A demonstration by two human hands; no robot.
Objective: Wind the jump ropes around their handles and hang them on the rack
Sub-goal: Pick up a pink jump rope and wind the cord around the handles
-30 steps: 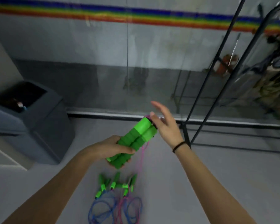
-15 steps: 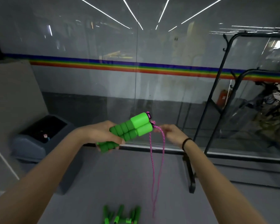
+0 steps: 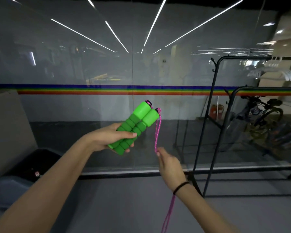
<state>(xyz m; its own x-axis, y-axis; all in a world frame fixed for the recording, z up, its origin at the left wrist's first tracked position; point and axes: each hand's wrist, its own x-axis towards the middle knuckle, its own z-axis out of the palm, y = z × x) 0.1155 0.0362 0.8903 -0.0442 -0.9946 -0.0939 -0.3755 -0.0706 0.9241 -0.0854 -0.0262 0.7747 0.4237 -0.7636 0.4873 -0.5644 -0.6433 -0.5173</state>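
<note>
My left hand point(image 3: 111, 138) grips two green ribbed jump-rope handles point(image 3: 135, 125) held side by side, tilted up to the right. A doubled pink rope point(image 3: 157, 132) leaves their upper ends and drops to my right hand point(image 3: 170, 167), which pinches it below and to the right of the handles. Below my wrist the rope hangs on down out of view. The black metal rack point(image 3: 212, 115) stands to the right, its top bar above hand height.
A glass wall with a rainbow stripe point(image 3: 107, 91) runs across in front. A dark grey bin point(image 3: 23, 172) sits on the floor at lower left. White hangers point(image 3: 274, 71) hang on the rack's top bar, and a bicycle point(image 3: 259, 115) stands behind the glass.
The view has tilted upward, so the other ropes on the floor have left the frame. My right hand has slid down the pink rope, away from the handle ends.
</note>
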